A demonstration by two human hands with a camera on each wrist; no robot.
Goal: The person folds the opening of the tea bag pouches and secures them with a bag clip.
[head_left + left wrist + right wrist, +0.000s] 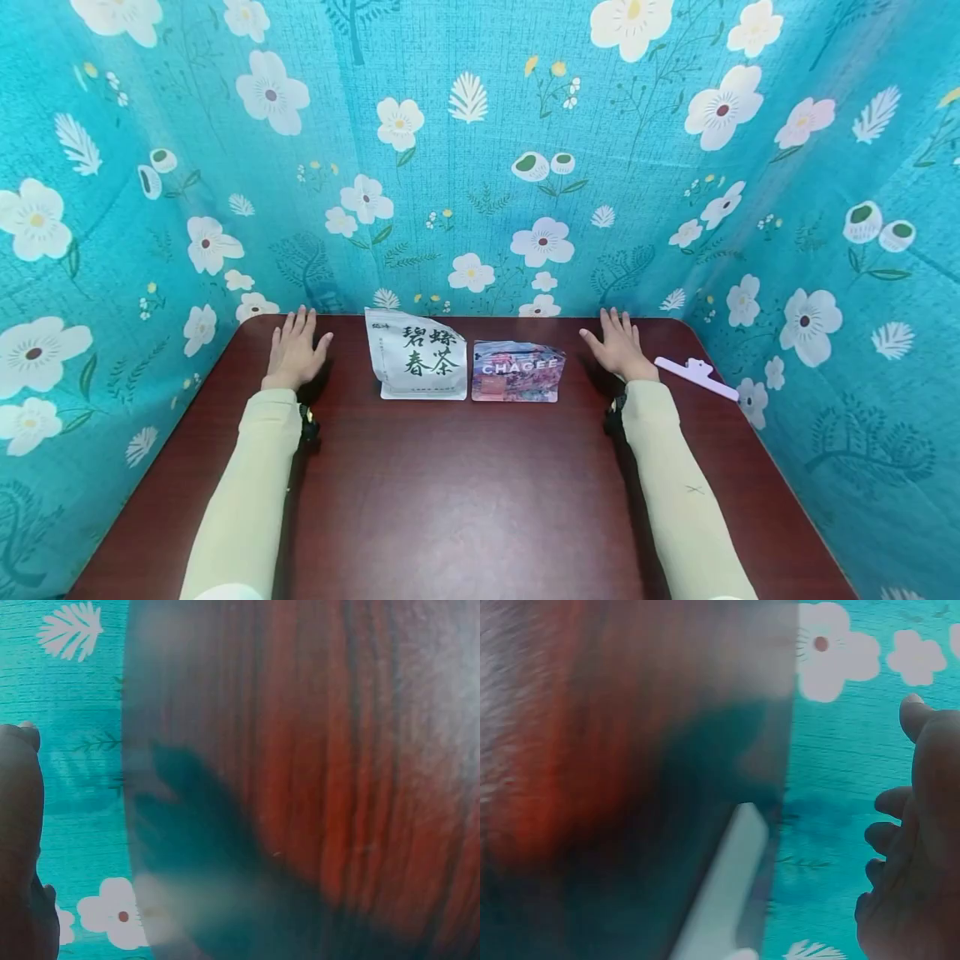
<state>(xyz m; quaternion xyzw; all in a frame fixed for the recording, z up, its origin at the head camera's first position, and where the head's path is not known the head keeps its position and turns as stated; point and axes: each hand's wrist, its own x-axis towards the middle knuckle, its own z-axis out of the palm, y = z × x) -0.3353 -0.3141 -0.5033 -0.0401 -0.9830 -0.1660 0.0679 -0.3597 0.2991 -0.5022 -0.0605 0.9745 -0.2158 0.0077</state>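
Observation:
My left hand [296,350] is stretched forward near the table's far left corner, fingers straight and spread, with nothing in it. On the other side my right hand [619,346] reaches toward the far edge in the same way, also holding nothing. Between them stand two pouches side by side: a white tea bag [416,358] with large black Chinese characters, and a smaller pink and blue pouch [517,372] marked CHAGEE. To the right of my right hand lies a pale lilac sealing clip [696,379]. That clip [724,892] shows blurred in the right wrist view.
The dark red-brown table [457,500] has a glossy wood grain. Turquoise flowered cloth [472,167] hangs close behind its far edge and along both sides. Dark wrist straps with cameras sit at both cuffs.

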